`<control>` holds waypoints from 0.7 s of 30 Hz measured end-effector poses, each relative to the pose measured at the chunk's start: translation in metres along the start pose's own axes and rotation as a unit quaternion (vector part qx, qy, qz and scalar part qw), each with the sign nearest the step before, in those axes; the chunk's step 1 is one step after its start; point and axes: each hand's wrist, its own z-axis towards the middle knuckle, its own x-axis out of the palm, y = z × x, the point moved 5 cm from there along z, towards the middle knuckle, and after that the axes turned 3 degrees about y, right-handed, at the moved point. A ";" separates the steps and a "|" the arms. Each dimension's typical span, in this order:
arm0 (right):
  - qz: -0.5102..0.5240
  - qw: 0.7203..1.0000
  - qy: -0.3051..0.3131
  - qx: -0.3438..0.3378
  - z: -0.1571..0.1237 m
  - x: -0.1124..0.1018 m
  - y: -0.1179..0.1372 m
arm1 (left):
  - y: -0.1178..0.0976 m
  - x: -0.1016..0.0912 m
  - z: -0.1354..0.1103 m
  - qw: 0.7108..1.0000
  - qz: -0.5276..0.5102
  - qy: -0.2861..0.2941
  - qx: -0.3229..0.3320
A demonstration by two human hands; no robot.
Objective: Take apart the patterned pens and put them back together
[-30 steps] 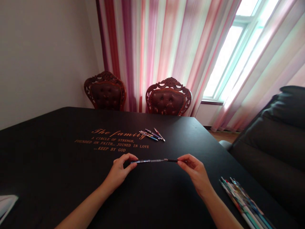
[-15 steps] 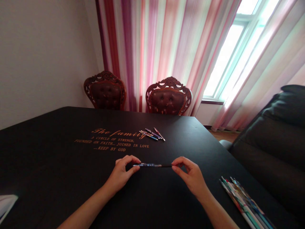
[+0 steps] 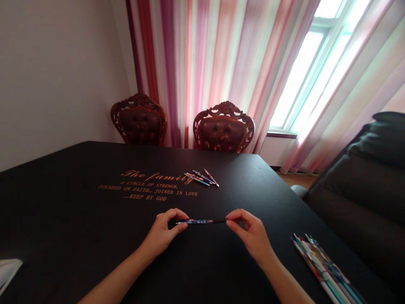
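Observation:
A slim pen [image 3: 202, 221] with a blue patterned barrel and a dark end is held level just above the black table [image 3: 79, 219]. My left hand [image 3: 164, 234] pinches its blue end between thumb and fingertips. My right hand [image 3: 249, 234] pinches the dark end the same way. Both hands hover near the table's front middle, about a pen's length apart.
Several loose pens [image 3: 202, 177] lie farther back beside gold lettering on the table. A bundle of pens [image 3: 325, 268] lies at the front right edge. Two carved chairs [image 3: 223, 128] stand behind the table, a dark sofa [image 3: 363, 185] at right, white paper [image 3: 8, 272] at far left.
My hands have come closer together and the pen looks shorter, its two parts pushed into one another. The clear middle section seen earlier no longer shows.

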 end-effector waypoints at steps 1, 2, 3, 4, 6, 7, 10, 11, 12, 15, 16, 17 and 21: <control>0.002 1.000 0.001 0.001 0.000 0.000 0.000 | 0.000 0.001 0.000 1.000 -0.003 0.001 0.000; 0.003 1.000 0.002 0.002 0.000 0.001 0.000 | 0.000 0.001 0.000 1.000 -0.005 0.002 0.001; 0.004 1.000 0.004 0.003 -0.001 0.001 0.000 | -0.001 0.001 0.000 1.000 -0.008 0.003 0.001; 0.004 1.000 0.006 0.004 -0.001 0.001 -0.001 | -0.002 0.001 0.000 1.000 -0.011 0.002 0.002; 0.004 1.000 0.008 0.006 -0.001 0.001 -0.001 | -0.003 0.001 0.000 1.000 -0.019 0.002 0.004; 0.005 1.000 0.007 0.007 -0.001 0.000 -0.002 | -0.004 0.001 0.001 1.000 -0.026 -0.001 0.006; 0.017 1.000 -0.004 0.008 0.000 -0.003 -0.003 | -0.001 -0.002 0.002 0.998 -0.054 -0.013 0.010; 0.026 1.000 -0.006 0.010 0.000 -0.004 -0.004 | 0.001 -0.003 0.002 0.998 -0.062 -0.019 0.009; 0.036 0.999 -0.007 0.012 0.001 -0.005 -0.005 | 0.002 -0.004 0.003 0.997 -0.068 -0.026 0.008; 0.065 0.998 -0.006 0.016 0.002 -0.005 -0.006 | 0.007 -0.007 0.004 0.996 -0.081 -0.035 0.000; 0.068 0.998 -0.005 0.015 0.002 -0.005 -0.007 | 0.008 -0.007 0.005 0.996 -0.083 -0.034 -0.003; 0.068 0.998 -0.003 0.013 0.002 -0.004 -0.006 | 0.008 -0.006 0.005 0.996 -0.085 -0.032 -0.004; 0.061 0.998 -0.005 -0.001 0.001 -0.003 -0.004 | 0.008 -0.003 0.005 0.996 -0.091 -0.019 -0.003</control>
